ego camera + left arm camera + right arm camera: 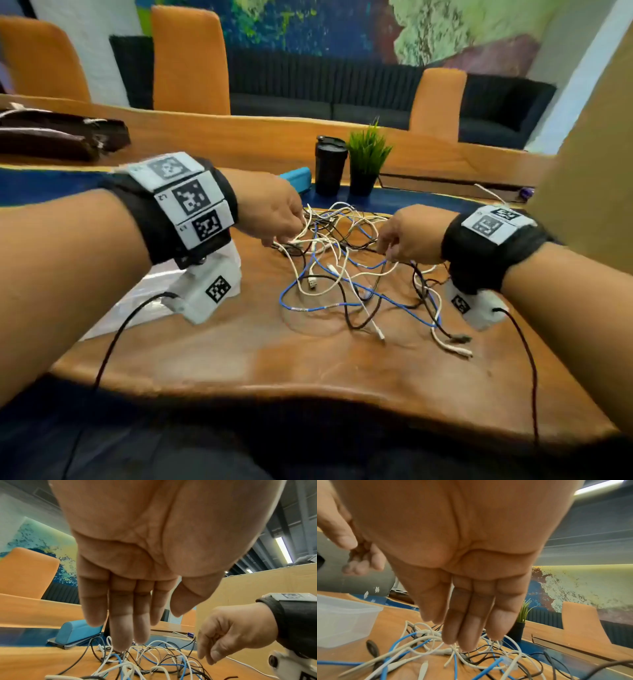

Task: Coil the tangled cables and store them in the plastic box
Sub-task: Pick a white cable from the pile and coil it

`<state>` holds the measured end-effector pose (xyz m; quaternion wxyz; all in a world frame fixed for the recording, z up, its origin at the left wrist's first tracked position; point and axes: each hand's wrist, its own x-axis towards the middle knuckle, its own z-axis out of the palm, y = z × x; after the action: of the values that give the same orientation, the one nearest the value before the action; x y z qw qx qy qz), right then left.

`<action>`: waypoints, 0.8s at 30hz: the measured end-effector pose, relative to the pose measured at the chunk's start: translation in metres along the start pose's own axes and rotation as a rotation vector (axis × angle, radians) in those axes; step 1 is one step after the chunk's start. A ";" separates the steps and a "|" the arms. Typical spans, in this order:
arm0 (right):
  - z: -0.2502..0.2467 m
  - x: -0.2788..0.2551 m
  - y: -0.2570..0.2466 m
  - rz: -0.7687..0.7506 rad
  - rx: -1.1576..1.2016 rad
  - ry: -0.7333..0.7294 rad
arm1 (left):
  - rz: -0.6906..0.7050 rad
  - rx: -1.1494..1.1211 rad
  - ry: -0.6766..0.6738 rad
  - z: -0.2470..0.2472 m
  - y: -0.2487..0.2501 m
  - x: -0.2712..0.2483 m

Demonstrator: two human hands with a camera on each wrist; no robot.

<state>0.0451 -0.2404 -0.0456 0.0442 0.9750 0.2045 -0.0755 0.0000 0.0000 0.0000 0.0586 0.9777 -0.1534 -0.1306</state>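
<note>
Hands first: the left hand [274, 209] and the right hand [407, 236] both hang over the tangled cables [346, 270] on the table [239, 349], fingers [120, 628] straight and loosely together, tips at or just above the strands; neither has hold of anything that I can see, though whether the tips touch a cable I cannot tell. The risk, as I judge it, is pulling one strand while it is still looped through the others: that would tighten the knot, drag the whole heap across the table, or snag a plug. A dragged heap could also knock the dark cup [329, 164] or the small potted plant [366, 161] beyond it. Count: two hands, one heap of white, blue and dark cables whose number I cannot tell, one plastic box [342, 620] just left of the heap, one cup, one plant.
</note>
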 end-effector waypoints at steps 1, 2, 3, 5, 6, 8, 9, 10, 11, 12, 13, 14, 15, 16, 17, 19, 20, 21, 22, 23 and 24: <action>0.000 -0.005 -0.002 0.009 -0.009 0.001 | -0.008 -0.004 0.011 0.000 0.003 -0.003; 0.001 -0.009 -0.006 0.020 -0.027 0.008 | 0.004 0.003 0.042 -0.001 0.008 -0.007; 0.002 -0.012 -0.008 0.018 -0.046 0.000 | 0.014 0.005 0.051 0.000 0.011 -0.011; 0.006 -0.014 -0.016 0.009 -0.085 -0.011 | 0.026 0.020 0.055 0.002 0.022 -0.018; 0.007 -0.015 -0.019 0.006 -0.104 -0.013 | 0.032 0.039 0.052 0.003 0.025 -0.020; 0.012 -0.011 -0.025 -0.006 -0.149 -0.019 | 0.046 0.056 0.061 0.005 0.026 -0.020; 0.016 -0.006 -0.027 -0.018 -0.164 -0.020 | 0.058 0.053 0.063 0.007 0.026 -0.018; 0.020 -0.001 -0.029 -0.026 -0.173 -0.029 | 0.066 0.051 0.055 0.008 0.026 -0.015; 0.026 0.005 -0.028 -0.034 -0.183 -0.038 | 0.072 0.054 0.047 0.010 0.026 -0.010; 0.032 0.012 -0.028 -0.037 -0.199 -0.049 | 0.073 0.069 0.033 0.011 0.025 -0.005; 0.038 0.019 -0.026 -0.041 -0.222 -0.061 | 0.069 0.085 0.019 0.011 0.023 0.001; 0.043 0.027 -0.023 -0.047 -0.250 -0.082 | 0.061 0.105 -0.001 0.011 0.020 0.008; 0.049 0.034 -0.020 -0.061 -0.284 -0.102 | 0.047 0.137 -0.019 0.011 0.015 0.014; 0.054 0.042 -0.017 -0.077 -0.319 -0.118 | 0.023 0.186 -0.034 0.012 0.007 0.019; 0.058 0.048 -0.015 -0.090 -0.345 -0.134 | -0.001 0.259 -0.053 0.015 -0.003 0.021; 0.063 0.057 -0.010 -0.103 -0.361 -0.155 | -0.055 0.419 -0.088 0.027 -0.033 0.020; 0.066 0.061 -0.007 -0.105 -0.356 -0.163 | -0.093 0.498 -0.111 0.033 -0.051 0.017; 0.068 0.063 -0.005 -0.109 -0.348 -0.168 | -0.137 0.583 -0.149 0.040 -0.068 0.013; 0.070 0.065 -0.003 -0.118 -0.338 -0.167 | -0.185 0.658 -0.199 0.045 -0.083 0.008; 0.072 0.066 0.000 -0.126 -0.328 -0.168 | -0.233 0.694 -0.242 0.049 -0.095 0.003; 0.074 0.066 0.003 -0.130 -0.321 -0.172 | -0.277 0.693 -0.269 0.053 -0.104 0.000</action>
<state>0.0966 -0.2254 -0.1297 0.2116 0.9301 0.2717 -0.1276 0.0148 0.0946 -0.0666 -0.3137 0.9252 -0.0615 -0.2046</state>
